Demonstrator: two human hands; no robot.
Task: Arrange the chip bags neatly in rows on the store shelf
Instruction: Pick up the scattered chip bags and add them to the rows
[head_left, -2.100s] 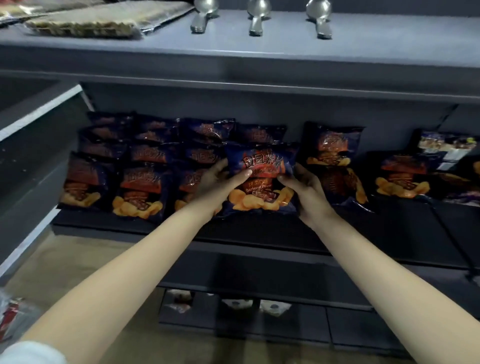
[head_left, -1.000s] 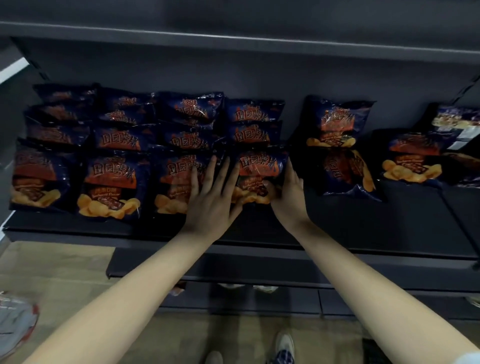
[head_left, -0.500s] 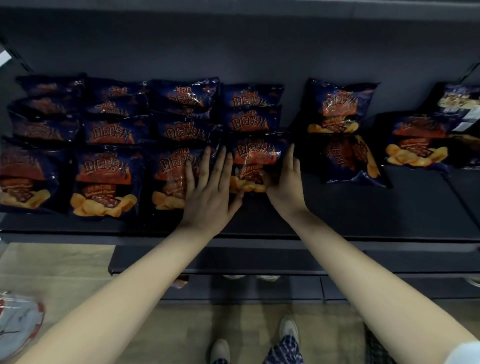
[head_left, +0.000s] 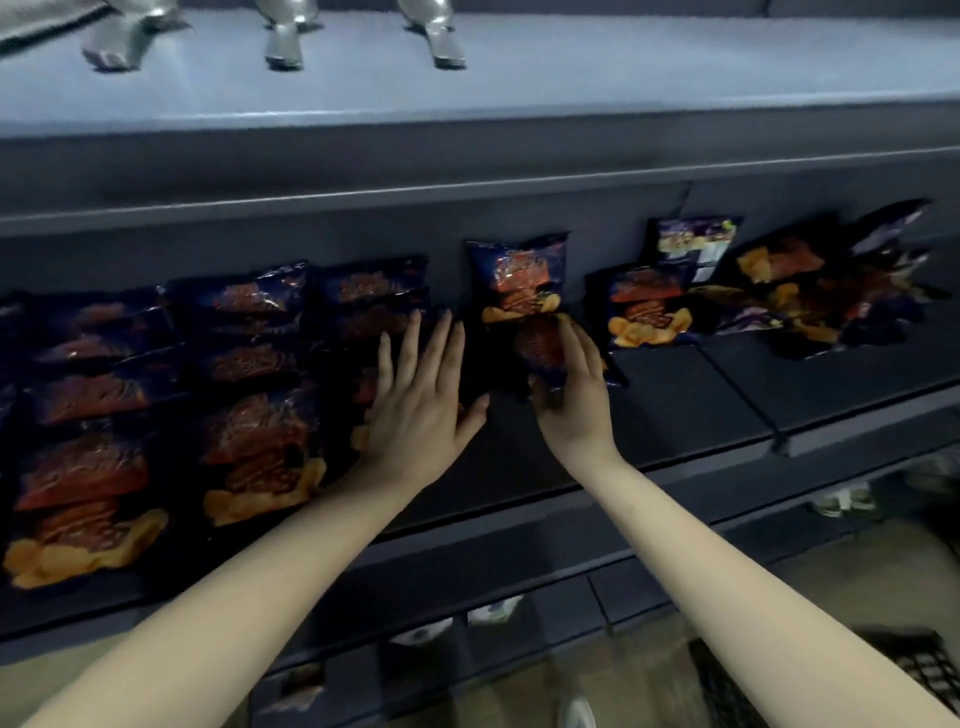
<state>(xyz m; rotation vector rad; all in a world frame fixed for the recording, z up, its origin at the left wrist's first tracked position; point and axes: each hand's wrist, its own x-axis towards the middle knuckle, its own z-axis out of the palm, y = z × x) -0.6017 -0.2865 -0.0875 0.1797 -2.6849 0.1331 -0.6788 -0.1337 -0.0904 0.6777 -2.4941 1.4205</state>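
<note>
While the right hand (head_left: 576, 400) curls round the near edge of one chip bag (head_left: 543, 348), the left hand (head_left: 421, 410) lies flat, fingers spread, on the right end of the tidy rows (head_left: 249, 374).

That chip bag lies on the shelf (head_left: 701, 395) between the rows and a loose bag (head_left: 647, 312) to its right, just in front of an upright bag (head_left: 519, 280) leaning on the back wall. It looks light, puffed and soft, with slick film and brittle contents. I judge it best held by a sealed edge or cradled at both sides, never squeezed across the middle. The two hands are apart. Far right, more bags sit in an untidy heap (head_left: 821, 291). The dark, smooth shelf should let bags slide easily. Above it, a paler upper shelf (head_left: 519, 104) carries metal utensils (head_left: 283, 36). Below lies a dim, blurred floor (head_left: 831, 571).
</note>
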